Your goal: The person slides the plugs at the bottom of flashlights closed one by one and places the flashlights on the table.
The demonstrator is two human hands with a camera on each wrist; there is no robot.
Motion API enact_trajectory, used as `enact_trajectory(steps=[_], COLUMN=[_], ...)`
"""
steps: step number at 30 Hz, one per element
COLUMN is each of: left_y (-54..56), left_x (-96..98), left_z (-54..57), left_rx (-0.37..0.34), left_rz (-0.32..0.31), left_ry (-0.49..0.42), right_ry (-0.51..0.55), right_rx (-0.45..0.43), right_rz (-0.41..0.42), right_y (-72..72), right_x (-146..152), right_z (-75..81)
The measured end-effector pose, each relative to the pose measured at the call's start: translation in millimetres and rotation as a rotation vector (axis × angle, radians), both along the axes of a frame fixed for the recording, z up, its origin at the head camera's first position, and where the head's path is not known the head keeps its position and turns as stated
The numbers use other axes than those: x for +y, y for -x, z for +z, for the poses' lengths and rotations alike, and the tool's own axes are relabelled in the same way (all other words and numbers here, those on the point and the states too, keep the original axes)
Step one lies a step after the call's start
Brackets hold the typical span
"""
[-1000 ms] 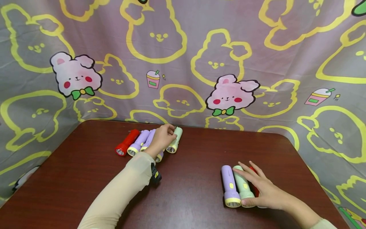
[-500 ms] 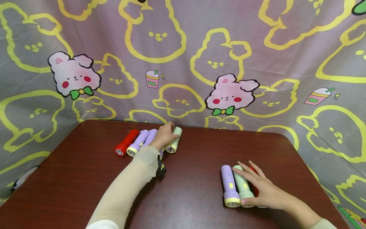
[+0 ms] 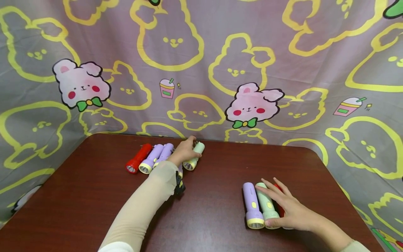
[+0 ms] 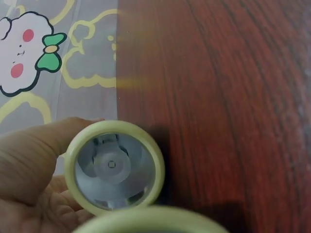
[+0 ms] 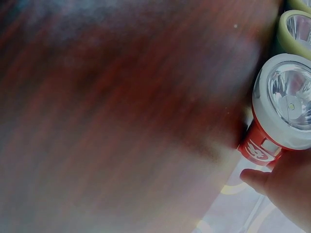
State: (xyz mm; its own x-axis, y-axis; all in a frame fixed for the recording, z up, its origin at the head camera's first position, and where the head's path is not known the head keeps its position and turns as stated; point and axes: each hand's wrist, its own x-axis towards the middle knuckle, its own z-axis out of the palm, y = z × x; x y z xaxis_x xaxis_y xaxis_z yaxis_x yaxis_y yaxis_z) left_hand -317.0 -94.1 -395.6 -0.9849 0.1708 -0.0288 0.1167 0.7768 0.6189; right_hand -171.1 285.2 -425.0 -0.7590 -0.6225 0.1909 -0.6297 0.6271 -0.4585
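At the back of the table, my left hand holds a pale green flashlight by its body, thumb on the near side. In the left wrist view, that flashlight's yellow-rimmed lens faces the camera, with fingers around its far side. Left of the hand lie lilac flashlights, one mostly hidden by the wrist, and a red flashlight. My right hand rests with spread fingers over a second green flashlight and a white-rimmed red flashlight. Another lilac flashlight lies alongside the green one.
The dark wood table runs between the two flashlight groups. A grey-pink curtain with cartoon rabbits stands right behind the table's back edge and along both sides.
The left hand and its green flashlight have shifted slightly right, widening the gap from the lilac flashlights. My right hand and the flashlights under it have stayed put.
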Motion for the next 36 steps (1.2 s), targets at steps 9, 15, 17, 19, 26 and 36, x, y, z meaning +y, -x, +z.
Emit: enact_trajectory(steps=[9,15,17,19,26,36], left_y=[0.9,-0.1,-1.3,-3.0,-12.5,-28.4], left_x=[-5.1,-9.2,-10.2,-10.6,-9.6,-7.7], left_z=[-1.1,-0.7,-0.2,1.1,7.4,13.3], left_rx=[-0.022,0.016,0.027,0.037,0.048,0.039], left_rz=[-0.007,0.003,-0.001,-0.006,-0.053,-0.111], left_ry=[-0.085,-0.133,-0.157,-0.18,-0.217,-0.267], right_ry=[-0.002,-0.001,-0.001,-0.001,-0.006,-0.004], right_rx=[-0.001,-0.002,-0.008,-0.011,-0.013,-0.017], right_rz=[0.002,-0.003,-0.004,-0.005,-0.007,-0.009], right_y=[0.0,-0.1,0.2,0.5,0.8,1.1], right_x=[-1,-2,-2,-2,-2,-1], right_z=[1.6,2.6,2.7,2.6,0.8,0.0])
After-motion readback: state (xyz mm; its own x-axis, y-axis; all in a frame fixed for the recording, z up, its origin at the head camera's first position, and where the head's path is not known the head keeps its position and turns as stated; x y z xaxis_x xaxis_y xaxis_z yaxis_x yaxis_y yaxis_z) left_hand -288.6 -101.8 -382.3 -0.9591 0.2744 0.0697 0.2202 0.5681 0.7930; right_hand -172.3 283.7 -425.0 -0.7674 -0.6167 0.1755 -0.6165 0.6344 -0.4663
